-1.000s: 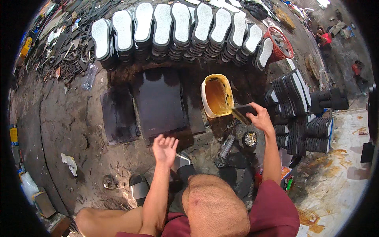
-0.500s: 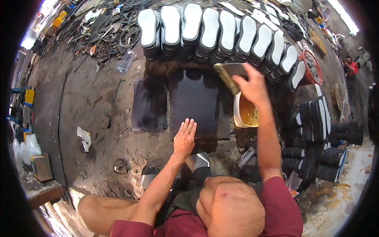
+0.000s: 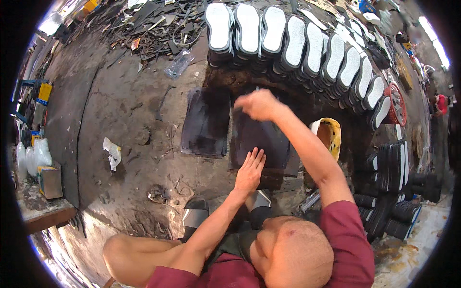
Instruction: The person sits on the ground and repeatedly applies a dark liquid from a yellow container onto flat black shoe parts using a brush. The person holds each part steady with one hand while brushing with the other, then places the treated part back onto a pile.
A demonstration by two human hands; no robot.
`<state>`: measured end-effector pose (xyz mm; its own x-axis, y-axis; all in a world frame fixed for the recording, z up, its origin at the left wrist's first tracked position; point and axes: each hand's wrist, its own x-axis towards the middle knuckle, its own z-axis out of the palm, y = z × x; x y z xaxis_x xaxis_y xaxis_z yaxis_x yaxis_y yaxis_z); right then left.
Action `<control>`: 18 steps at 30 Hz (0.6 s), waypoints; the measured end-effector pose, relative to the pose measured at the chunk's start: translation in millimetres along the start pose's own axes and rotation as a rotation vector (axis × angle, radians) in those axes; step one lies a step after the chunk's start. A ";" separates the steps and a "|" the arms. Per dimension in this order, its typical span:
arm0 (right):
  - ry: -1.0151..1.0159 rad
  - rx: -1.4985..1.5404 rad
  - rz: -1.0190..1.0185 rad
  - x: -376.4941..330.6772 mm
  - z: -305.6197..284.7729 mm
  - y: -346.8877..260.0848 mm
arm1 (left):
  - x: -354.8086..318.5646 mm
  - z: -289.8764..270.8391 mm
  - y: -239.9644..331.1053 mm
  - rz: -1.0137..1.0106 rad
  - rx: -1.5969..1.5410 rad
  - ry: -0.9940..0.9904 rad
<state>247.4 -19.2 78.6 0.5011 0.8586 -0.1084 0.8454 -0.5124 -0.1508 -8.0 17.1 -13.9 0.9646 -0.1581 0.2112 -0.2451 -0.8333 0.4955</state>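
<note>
Black rubber sheets (image 3: 259,139): two visible.

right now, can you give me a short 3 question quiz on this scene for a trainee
1. True or false: the left hand lies flat on the dark sheet.
2. Which hand is at the far end of that sheet? A) right hand B) left hand
3. Fill in: the yellow tub sits to the ___ of the sheet.

Key: 1 true; 2 A; 3 right
</note>
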 end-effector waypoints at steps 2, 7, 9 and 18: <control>-0.253 0.220 -0.296 -19.8 5.0 -31.1 | 1.0 0.0 -0.9 -0.035 -0.112 -0.011; 0.446 0.274 0.095 -42.0 -12.1 -1.7 | 13.1 -6.5 -3.9 -0.004 -0.050 -0.021; 0.110 0.075 0.569 -41.5 -16.1 29.5 | 18.3 -9.9 -4.5 0.004 -0.056 -0.023; 0.264 0.213 -0.001 -124.5 80.7 -62.2 | -35.0 18.0 25.4 0.046 -0.229 -0.133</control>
<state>117.5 -95.5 22.1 0.5544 0.8194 0.1460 0.8022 -0.4793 -0.3560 -46.2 -8.0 -23.8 0.9525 -0.2738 0.1334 -0.2904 -0.6845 0.6687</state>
